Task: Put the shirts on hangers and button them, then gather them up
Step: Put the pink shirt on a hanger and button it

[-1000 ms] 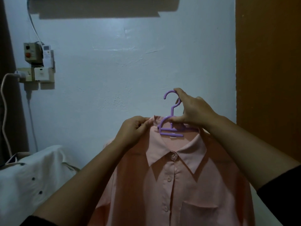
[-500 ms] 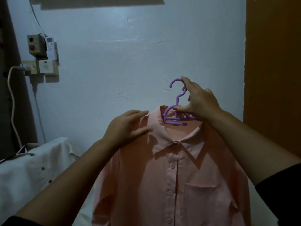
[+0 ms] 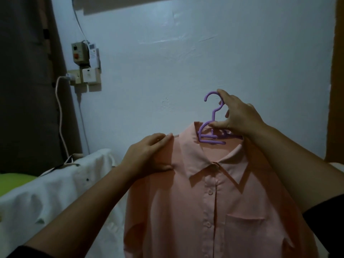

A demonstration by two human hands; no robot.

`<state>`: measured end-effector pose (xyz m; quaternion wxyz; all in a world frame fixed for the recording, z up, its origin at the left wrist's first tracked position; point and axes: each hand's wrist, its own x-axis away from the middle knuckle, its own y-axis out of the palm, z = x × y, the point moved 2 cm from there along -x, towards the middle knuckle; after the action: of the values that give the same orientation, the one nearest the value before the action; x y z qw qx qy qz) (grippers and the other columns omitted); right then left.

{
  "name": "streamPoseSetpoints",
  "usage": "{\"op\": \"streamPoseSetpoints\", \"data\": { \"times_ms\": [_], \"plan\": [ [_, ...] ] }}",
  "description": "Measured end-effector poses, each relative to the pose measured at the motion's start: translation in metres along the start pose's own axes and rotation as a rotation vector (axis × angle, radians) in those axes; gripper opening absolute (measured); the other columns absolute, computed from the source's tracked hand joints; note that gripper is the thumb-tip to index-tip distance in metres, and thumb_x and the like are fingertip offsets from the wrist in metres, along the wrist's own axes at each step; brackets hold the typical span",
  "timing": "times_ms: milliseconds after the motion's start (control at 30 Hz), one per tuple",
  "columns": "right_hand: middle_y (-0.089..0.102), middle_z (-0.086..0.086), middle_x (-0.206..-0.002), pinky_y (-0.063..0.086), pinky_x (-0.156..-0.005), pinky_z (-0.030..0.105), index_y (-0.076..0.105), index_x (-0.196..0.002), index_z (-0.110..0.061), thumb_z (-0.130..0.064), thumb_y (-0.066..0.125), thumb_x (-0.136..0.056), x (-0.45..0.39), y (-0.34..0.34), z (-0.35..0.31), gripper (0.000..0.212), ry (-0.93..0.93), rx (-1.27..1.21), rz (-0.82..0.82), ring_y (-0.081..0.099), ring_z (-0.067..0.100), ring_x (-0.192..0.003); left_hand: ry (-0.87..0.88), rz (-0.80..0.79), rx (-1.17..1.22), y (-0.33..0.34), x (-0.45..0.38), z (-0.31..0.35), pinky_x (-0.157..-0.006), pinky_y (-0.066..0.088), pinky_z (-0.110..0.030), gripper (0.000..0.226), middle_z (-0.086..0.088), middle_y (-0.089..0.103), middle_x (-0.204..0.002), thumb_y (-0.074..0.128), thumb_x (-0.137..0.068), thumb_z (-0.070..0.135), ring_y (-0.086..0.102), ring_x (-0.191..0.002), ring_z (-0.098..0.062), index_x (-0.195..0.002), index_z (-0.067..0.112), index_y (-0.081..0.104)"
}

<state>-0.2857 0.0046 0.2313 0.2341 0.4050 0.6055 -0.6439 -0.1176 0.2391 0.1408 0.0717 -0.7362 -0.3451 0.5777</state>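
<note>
Right hand (image 3: 240, 116) has its fingers clamped on the purple hanger (image 3: 210, 131), holding the pink shirt (image 3: 214, 211) up in mid-air. Left hand (image 3: 149, 155) lies flat, fingers straight, on the shoulder, probably seating the fabric squarely so it won't slip.

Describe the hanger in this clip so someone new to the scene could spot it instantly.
Start at the pale blue wall, then drop to the peach collared shirt held up before it. The purple plastic hanger pokes from its collar, hook held by the right hand; it is the only purple item.
</note>
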Motion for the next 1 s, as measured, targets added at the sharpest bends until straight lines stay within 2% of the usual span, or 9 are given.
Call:
{"op": "streamPoseSetpoints", "data": {
  "times_ms": [200, 300, 400, 500, 567, 700, 800, 900, 1000],
  "plan": [
    [0.055, 0.001, -0.119, 0.041, -0.081, 0.035, 0.016, -0.144, -0.035, -0.051, 0.074, -0.071, -0.024, 0.045, -0.033, 0.095, -0.023, -0.136, -0.016, 0.05, 0.016, -0.082, -0.048, -0.02, -0.146, -0.012, 0.023, -0.033, -0.059, 0.057, -0.034, 0.084, -0.003, 0.051, -0.123, 0.058, -0.065, 0.063, 0.062, -0.096, -0.027, -0.136, 0.02, 0.044],
    [0.056, 0.001, -0.125, 0.037, -0.086, 0.035, 0.012, -0.147, -0.035, -0.057, 0.067, -0.075, -0.036, 0.077, -0.057, 0.093, -0.014, -0.182, -0.036, 0.058, 0.021, -0.101, -0.083, -0.055, -0.249, -0.019, 0.041, -0.058, -0.06, 0.058, -0.036, 0.087, -0.012, 0.06, -0.119, 0.069, -0.061, 0.056, 0.064, -0.094, -0.031, -0.134, 0.014, 0.05],
    [0.044, 0.004, -0.143, 0.031, -0.095, 0.04, 0.015, -0.15, -0.027, -0.062, 0.054, -0.082, -0.037, 0.113, -0.085, 0.086, 0.016, -0.182, -0.026, 0.042, 0.025, -0.129, -0.196, -0.078, -0.328, -0.03, 0.064, -0.085, -0.061, 0.058, -0.037, 0.087, -0.012, 0.061, -0.119, 0.067, -0.062, 0.058, 0.064, -0.096, -0.031, -0.135, 0.015, 0.049],
    [0.034, 0.005, -0.151, 0.027, -0.105, 0.042, 0.025, -0.148, -0.022, -0.067, 0.036, -0.078, -0.024, 0.154, -0.117, 0.084, 0.053, -0.292, 0.001, 0.03, 0.024, -0.138, -0.355, -0.105, -0.367, -0.042, 0.088, -0.115, -0.063, 0.058, -0.039, 0.087, -0.009, 0.06, -0.123, 0.058, -0.065, 0.065, 0.063, -0.102, -0.03, -0.137, 0.017, 0.05],
    [0.037, 0.006, -0.149, 0.027, -0.108, 0.044, 0.03, -0.146, -0.021, -0.071, 0.029, -0.073, -0.015, 0.186, -0.141, 0.088, 0.065, -0.403, -0.022, 0.032, 0.026, -0.137, -0.461, -0.11, -0.393, -0.05, 0.103, -0.133, -0.065, 0.057, -0.038, 0.088, -0.008, 0.062, -0.122, 0.065, -0.062, 0.062, 0.063, -0.101, -0.03, -0.136, 0.017, 0.053],
    [0.034, 0.002, -0.151, 0.026, -0.107, 0.041, 0.03, -0.146, -0.025, -0.072, 0.027, -0.073, -0.001, 0.244, -0.196, 0.086, 0.053, -0.475, -0.21, 0.03, 0.023, -0.137, -0.664, -0.151, -0.448, -0.064, 0.131, -0.174, -0.073, 0.055, -0.039, 0.093, -0.007, 0.058, -0.128, 0.082, -0.061, 0.052, 0.06, -0.106, -0.031, -0.14, 0.018, 0.047],
    [0.035, -0.001, -0.15, 0.028, -0.107, 0.04, 0.032, -0.144, -0.026, -0.076, 0.023, -0.072, 0.001, 0.283, -0.237, 0.088, 0.023, -0.501, -0.285, 0.032, 0.02, -0.136, -0.805, -0.143, -0.483, -0.07, 0.151, -0.202, -0.078, 0.052, -0.038, 0.094, -0.004, 0.054, -0.134, 0.079, -0.065, 0.054, 0.056, -0.112, -0.029, -0.144, 0.021, 0.042],
    [0.033, -0.004, -0.151, 0.027, -0.11, 0.046, 0.029, -0.145, -0.029, -0.068, 0.035, -0.086, -0.003, 0.319, -0.274, 0.071, 0.002, -0.539, -0.342, 0.031, 0.019, -0.137, -0.914, -0.189, -0.552, -0.07, 0.17, -0.227, -0.082, 0.05, -0.035, 0.094, -0.002, 0.05, -0.139, 0.071, -0.069, 0.061, 0.053, -0.116, -0.027, -0.147, 0.023, 0.035],
    [0.029, -0.006, -0.152, 0.021, -0.109, 0.042, 0.028, -0.146, -0.029, -0.06, 0.039, -0.09, -0.003, 0.347, -0.303, 0.064, -0.018, -0.532, -0.393, 0.027, 0.016, -0.138, -1.014, -0.245, -0.617, -0.072, 0.194, -0.249, -0.083, 0.049, -0.033, 0.094, 0.0, 0.047, -0.141, 0.065, -0.072, 0.067, 0.052, -0.118, -0.023, -0.149, 0.025, 0.029]
  ]
}}
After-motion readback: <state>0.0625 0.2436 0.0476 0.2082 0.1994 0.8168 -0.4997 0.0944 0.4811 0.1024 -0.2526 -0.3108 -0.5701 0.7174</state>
